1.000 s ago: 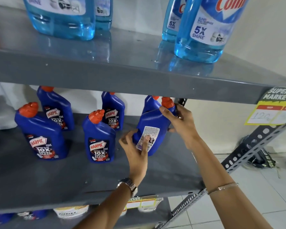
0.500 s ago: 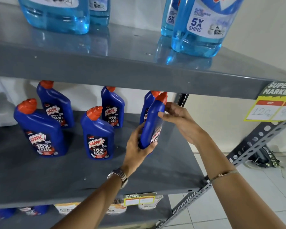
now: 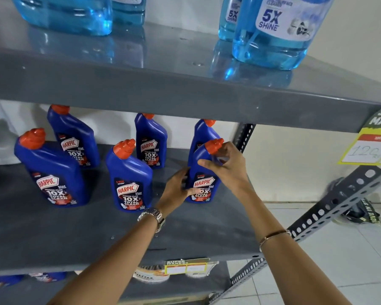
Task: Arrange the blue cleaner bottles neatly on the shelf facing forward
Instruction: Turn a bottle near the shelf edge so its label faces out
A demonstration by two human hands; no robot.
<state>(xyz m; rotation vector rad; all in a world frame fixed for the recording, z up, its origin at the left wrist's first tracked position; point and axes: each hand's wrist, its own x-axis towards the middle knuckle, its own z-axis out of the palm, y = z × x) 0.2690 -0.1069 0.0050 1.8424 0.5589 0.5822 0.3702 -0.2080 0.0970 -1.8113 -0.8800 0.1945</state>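
Six dark blue Harpic bottles w/ orange caps stand on the middle grey shelf [image 3: 53, 234], head view only. Front row, L to R: front-left bottle [image 3: 53, 172], front-middle bottle [image 3: 129, 179], and the held bottle [image 3: 204, 183] at the right end. Back row behind them: back-left bottle [image 3: 75, 139], back-middle bottle [image 3: 150, 144], back-right bottle [image 3: 201, 137], the last partly hidden by the held one. All visible labels face fwd, incl. the held bottle's.

Left hand [image 3: 178, 188] has its grip closed on the held bottle's lower left side, thumb across the label edge; watch [image 3: 152, 216] on that wrist. Right hand [image 3: 227, 166] has its grip closed on the bottle's neck and shoulder, just under the orange cap; thin bracelet [image 3: 273, 235] on that wrist. Bottle is upright; base looks to be on the shelf, but contact is hard to confirm w/ the hand in front.

Upper shelf [image 3: 185, 91] carries light blue clear bottles [image 3: 279, 29], one label reading "5X SHINE". Yellow price tag [image 3: 370, 150] hangs at the right on the upper shelf's edge. Smaller tag [image 3: 185, 266] on the middle shelf's front edge. Perforated metal brace [image 3: 330, 208] runs diagonally at the right; tiled floor [image 3: 317, 271] below.
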